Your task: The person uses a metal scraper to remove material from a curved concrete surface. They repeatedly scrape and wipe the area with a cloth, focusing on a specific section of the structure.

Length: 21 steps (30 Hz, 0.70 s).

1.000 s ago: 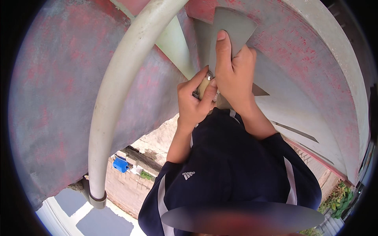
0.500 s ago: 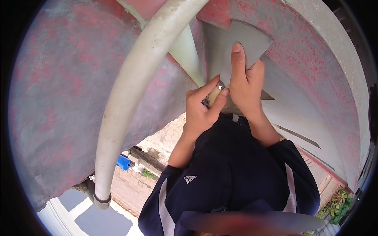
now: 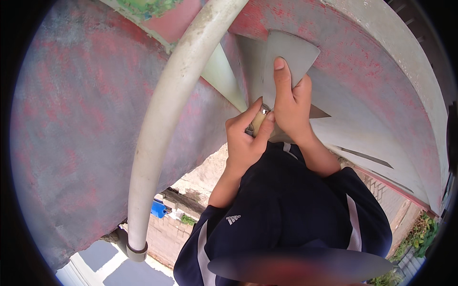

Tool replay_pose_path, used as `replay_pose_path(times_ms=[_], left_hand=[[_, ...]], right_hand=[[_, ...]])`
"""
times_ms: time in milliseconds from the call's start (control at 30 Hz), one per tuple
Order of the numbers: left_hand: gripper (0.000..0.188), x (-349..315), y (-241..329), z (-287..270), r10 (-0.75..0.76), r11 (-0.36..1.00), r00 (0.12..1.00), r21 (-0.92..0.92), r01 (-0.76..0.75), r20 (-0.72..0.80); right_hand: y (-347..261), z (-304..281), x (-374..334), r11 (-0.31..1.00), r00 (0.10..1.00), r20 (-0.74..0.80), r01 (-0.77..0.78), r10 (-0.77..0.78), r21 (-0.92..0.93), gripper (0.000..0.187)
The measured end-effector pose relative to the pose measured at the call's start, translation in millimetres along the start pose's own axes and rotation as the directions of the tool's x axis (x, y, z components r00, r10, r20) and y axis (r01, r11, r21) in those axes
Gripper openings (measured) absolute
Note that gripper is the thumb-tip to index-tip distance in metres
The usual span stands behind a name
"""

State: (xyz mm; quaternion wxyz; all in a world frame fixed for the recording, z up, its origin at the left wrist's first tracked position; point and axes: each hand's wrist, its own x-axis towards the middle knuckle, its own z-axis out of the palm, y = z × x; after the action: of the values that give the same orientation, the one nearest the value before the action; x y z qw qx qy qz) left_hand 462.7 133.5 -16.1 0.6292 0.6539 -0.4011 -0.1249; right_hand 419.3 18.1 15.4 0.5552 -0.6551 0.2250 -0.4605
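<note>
A putty knife with a broad, flared grey metal blade [image 3: 292, 46] is held up in front of me. My left hand [image 3: 244, 138] is closed round its pale wooden handle [image 3: 258, 122], which has a shiny metal collar. My right hand [image 3: 292, 102] grips the blade, thumb flat along its near face and fingers behind. The joint between blade and handle is mostly hidden by my fingers. Behind the blade rises a curved surface [image 3: 334, 52] mottled red and grey.
A thick off-white pipe [image 3: 164, 109] curves down left of my hands. Beyond it spreads a large mottled grey-red panel [image 3: 81, 128]. A pale green tapered piece [image 3: 224, 78] lies between pipe and blade. Below are brick paving [image 3: 162, 238], a blue object [image 3: 158, 209] and plants [image 3: 422, 233].
Both hands and the putty knife sit slightly lower and further left in the picture, their grip unchanged. The pipe's lower end has shifted right, and green patches show at the top.
</note>
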Motion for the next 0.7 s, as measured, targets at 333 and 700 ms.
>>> replay_pose_path(times_ms=[333,700], left_hand=[[0.035,7,5,-8,0.049,0.999,0.999,0.001,-0.049,0.012],[0.035,15,-12,12,0.185,0.981,0.981,0.068,-0.181,-0.056]], right_hand=[[1,10,5,0.997,0.995,-0.060,0.080,-0.080,0.006,0.032],[-4,3,13,0.994,0.996,0.014,0.092,-0.091,-0.052,0.032]])
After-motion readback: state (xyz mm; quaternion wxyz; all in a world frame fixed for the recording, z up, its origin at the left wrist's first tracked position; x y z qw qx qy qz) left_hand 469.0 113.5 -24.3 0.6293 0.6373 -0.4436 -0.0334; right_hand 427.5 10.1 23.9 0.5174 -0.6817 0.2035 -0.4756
